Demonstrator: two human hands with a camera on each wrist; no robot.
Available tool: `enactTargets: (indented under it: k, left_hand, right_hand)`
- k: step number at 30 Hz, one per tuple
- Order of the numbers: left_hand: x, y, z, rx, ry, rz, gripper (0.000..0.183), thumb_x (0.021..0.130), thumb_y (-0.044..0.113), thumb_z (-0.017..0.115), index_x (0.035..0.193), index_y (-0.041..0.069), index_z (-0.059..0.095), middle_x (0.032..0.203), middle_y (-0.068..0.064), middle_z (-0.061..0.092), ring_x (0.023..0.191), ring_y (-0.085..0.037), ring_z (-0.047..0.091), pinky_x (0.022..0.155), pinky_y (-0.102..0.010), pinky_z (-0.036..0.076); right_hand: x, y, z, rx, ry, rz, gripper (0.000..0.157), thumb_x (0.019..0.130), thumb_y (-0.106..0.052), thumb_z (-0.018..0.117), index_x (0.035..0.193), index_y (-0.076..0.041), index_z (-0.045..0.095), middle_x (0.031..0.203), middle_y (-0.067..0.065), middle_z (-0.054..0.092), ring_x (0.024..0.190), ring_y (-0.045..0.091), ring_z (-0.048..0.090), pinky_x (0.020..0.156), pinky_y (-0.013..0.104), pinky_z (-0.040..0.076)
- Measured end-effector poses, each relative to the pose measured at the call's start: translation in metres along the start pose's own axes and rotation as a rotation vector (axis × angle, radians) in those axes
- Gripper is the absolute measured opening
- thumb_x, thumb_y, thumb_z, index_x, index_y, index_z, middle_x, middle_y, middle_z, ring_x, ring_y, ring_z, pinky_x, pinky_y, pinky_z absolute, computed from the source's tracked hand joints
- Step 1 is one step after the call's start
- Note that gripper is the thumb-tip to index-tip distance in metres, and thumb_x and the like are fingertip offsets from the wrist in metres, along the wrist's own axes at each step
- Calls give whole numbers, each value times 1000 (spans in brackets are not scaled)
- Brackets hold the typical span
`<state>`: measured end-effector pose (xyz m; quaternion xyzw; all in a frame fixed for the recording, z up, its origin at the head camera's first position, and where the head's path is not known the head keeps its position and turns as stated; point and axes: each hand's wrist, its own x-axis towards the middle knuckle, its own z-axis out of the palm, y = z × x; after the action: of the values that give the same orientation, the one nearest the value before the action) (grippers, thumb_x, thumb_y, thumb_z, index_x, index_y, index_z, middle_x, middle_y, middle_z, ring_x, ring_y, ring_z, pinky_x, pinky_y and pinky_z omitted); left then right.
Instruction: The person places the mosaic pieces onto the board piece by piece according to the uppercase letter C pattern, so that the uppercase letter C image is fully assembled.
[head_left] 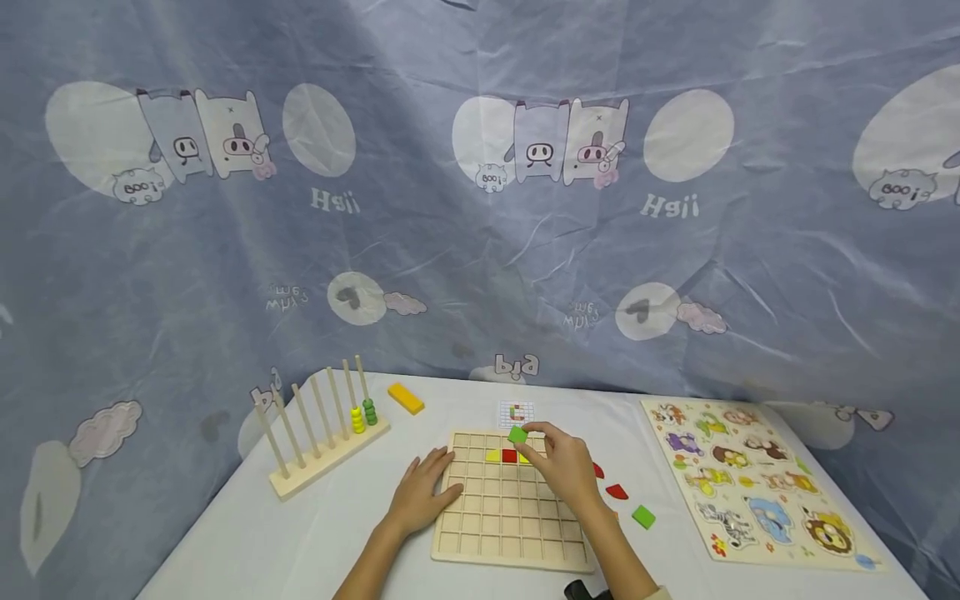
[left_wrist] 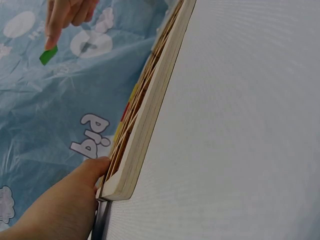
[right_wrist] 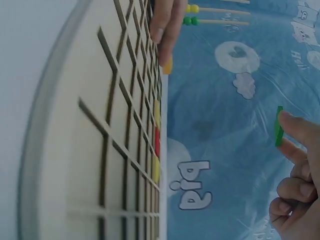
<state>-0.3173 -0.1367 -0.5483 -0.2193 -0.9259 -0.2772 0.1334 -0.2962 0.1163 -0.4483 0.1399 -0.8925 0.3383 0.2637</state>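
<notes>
My right hand point(head_left: 567, 471) pinches a green square tile point(head_left: 517, 435) between thumb and fingertips. In the right wrist view this tile point(right_wrist: 279, 126) is raised above the level of the wooden grid board point(head_left: 510, 563). A row on the board's far part holds a red tile point(head_left: 509, 456) between two yellow tiles point(head_left: 492, 456), the right one partly hidden by my hand. My left hand point(head_left: 422, 497) rests at the board's left edge, fingers extended and thumb over the rim. A small pattern card point(head_left: 517, 404) lies just beyond the board.
Right of the board lie a loose green tile point(head_left: 643, 517) and red pieces point(head_left: 617, 492). An animal puzzle board point(head_left: 701, 508) occupies the right side. To the left stand a peg rack point(head_left: 330, 461) with yellow and green beads and a yellow-orange block point(head_left: 406, 398). A dark object point(head_left: 579, 590) sits at the front.
</notes>
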Motion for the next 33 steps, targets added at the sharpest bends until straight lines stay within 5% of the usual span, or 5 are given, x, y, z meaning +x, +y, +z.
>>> enactTargets:
  k: [11,17,23,33]
  left_hand:
    - [1,-1,4,16,6,-1,63,90,50,50,136,8,45,141,-11,40,132,-27,32,109,-51,17]
    - [1,0,2,5,16,4,62,89,47,53,135,7,46,140,-13,41,131,-29,33,108,-51,18]
    - [1,1,1,9,3,-5,62,89,48,52,136,8,45,141,-11,40,132,-27,32,110,-50,17]
    - [1,1,0,14,1,-7,62,90,48,51,137,8,45,142,-10,40,132,-26,32,110,-49,17]
  right_hand:
    - [-6,12,47,-12,-172,43,30,76,-30,75,101,-14,70,50,-10,31,45,4,26,38,20,23]
    - [-6,17,57,-1,-244,24,30,75,-29,75,100,-13,70,57,-9,55,49,5,39,44,23,38]
    - [-5,21,63,-30,-277,37,28,76,-31,75,98,-15,70,83,-2,70,68,13,59,59,30,50]
    - [-7,26,72,-68,-278,18,26,75,-27,76,96,-15,69,93,0,69,86,24,65,69,39,52]
